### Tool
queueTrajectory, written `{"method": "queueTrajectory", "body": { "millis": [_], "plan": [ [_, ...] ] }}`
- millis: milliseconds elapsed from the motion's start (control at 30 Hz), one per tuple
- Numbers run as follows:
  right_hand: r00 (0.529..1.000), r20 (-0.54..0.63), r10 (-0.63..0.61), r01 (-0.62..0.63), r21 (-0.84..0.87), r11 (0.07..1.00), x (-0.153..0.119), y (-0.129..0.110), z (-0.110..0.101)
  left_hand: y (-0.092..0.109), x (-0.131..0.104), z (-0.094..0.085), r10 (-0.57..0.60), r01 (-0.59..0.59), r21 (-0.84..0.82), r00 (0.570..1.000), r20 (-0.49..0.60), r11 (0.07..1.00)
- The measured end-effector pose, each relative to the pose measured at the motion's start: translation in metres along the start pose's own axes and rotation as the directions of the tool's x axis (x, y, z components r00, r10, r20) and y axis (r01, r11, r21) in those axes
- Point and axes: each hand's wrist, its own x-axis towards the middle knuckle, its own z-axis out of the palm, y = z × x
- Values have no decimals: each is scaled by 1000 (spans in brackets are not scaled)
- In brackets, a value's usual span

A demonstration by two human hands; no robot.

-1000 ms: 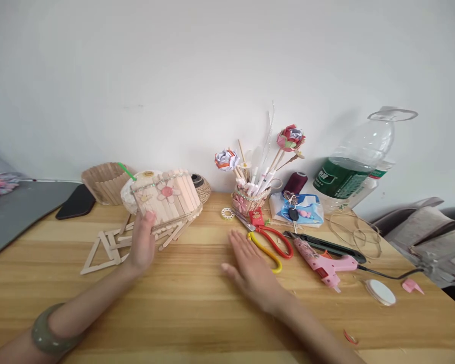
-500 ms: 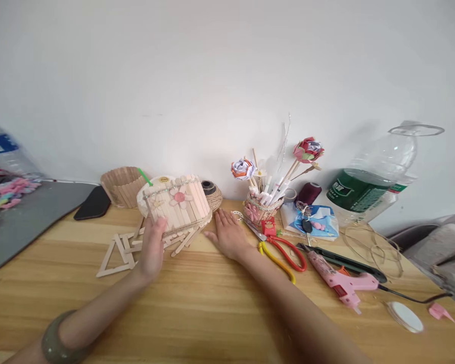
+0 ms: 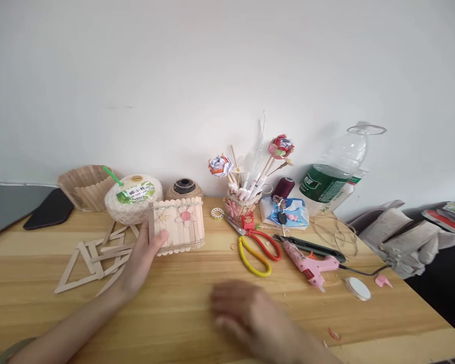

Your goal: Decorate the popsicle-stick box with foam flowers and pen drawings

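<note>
My left hand (image 3: 144, 255) grips a small craft-stick box (image 3: 180, 230) by its left side, thumb across the front. The box stands upright with trim along its top and bottom edges and a pink-centred flower on its face. My right hand (image 3: 242, 313) hovers or rests low over the table's front, smeared by motion; its fingers are not clear. Left of the box lie loose craft sticks (image 3: 87, 260), some joined in a triangle. Scissors (image 3: 256, 247) with yellow and red handles lie beyond my right hand.
A wrapped coconut (image 3: 134, 202), a twine roll (image 3: 185, 189) and a stick-walled holder (image 3: 85, 187) stand along the wall. A flower-and-pen pot (image 3: 242, 202) is mid-table. Rightward lie a pink glue gun (image 3: 311, 265), a utility knife (image 3: 314, 247) and a large bottle (image 3: 333, 167).
My right hand has come off the table near the twine and moved back towards me. The box in my left hand has lowered and straightened upright. The view has turned right.
</note>
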Motion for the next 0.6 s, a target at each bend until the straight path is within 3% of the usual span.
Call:
{"method": "queueTrajectory", "body": {
  "millis": [67, 167, 267, 433, 600],
  "plan": [
    [935, -232, 268, -301, -118, 946, -12, 22, -9, 4, -3, 3, -71, 74, -26, 993, 89, 997],
    [828, -355, 434, -512, -162, 844, -18, 54, -17, 11, -7, 10, -153, 152, 19, 975, 162, 988],
    [789, -358, 499, -581, -173, 795, -13, 68, -17, 16, -11, 18, -199, 185, 80, 956, 218, 979],
    [744, -320, 587, -643, -105, 759, -7, 61, -17, 14, -13, 28, -194, 171, 107, 944, 267, 979],
    [644, -326, 692, -726, 26, 687, -34, 48, -23, -4, -7, 31, -115, 84, 123, 955, 274, 989]
  ]
}}
